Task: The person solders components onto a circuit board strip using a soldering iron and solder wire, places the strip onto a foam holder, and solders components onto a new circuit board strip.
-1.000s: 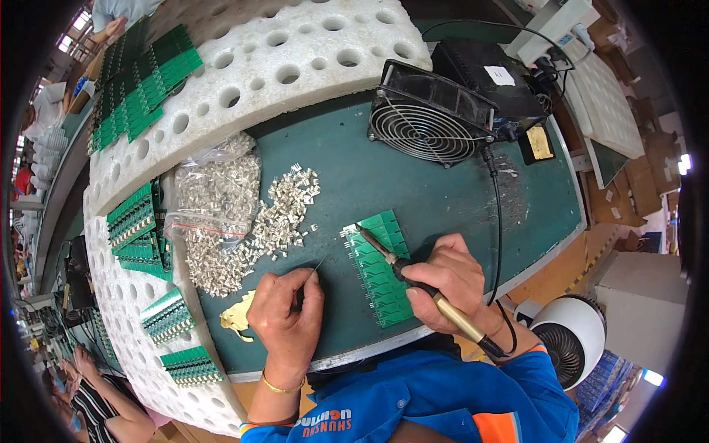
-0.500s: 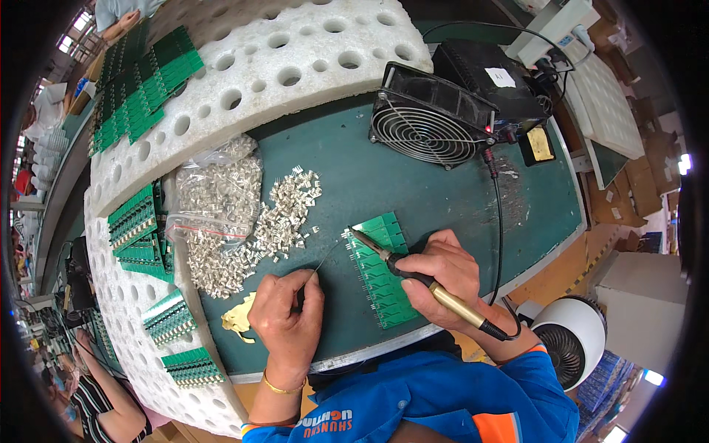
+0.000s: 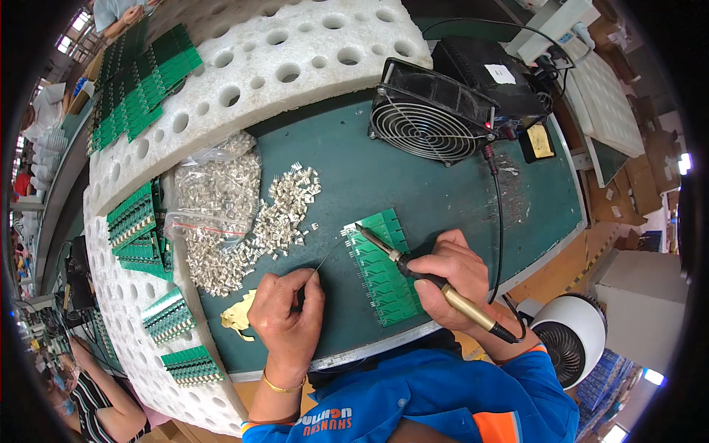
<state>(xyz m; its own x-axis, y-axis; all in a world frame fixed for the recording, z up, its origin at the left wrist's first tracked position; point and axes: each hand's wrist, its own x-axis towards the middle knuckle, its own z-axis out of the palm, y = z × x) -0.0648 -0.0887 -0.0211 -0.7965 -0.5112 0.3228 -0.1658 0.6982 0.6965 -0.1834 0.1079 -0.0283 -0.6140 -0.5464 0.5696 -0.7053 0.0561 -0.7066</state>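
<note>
My left hand (image 3: pixel 288 317) pinches a thin solder wire (image 3: pixel 321 263), whose free end points up toward the left edge of a green circuit board strip (image 3: pixel 385 277). My right hand (image 3: pixel 454 280) grips a soldering iron (image 3: pixel 470 309) by its gold-and-black handle, its tip at the board's upper left corner, where small metal pins line the edge. Left of the board are a loose pile of small silver connectors (image 3: pixel 288 198) and a clear bag (image 3: pixel 214 173) full of them. A crumpled yellow scrap (image 3: pixel 236 317) lies beside my left hand.
Perforated white foam (image 3: pixel 258 55) borders the green bench at back and left, holding several board strips (image 3: pixel 173 365). A black fan (image 3: pixel 428 118), a black unit (image 3: pixel 473 66) and a yellow sponge (image 3: pixel 539 142) stand back right. Co-workers (image 3: pixel 111 413) appear at left; a white fan (image 3: pixel 565 340) is at right.
The iron's tip shifted slightly left along the board's top corner, then back right. My right hand moved with it. My left hand stayed nearly still with the wire.
</note>
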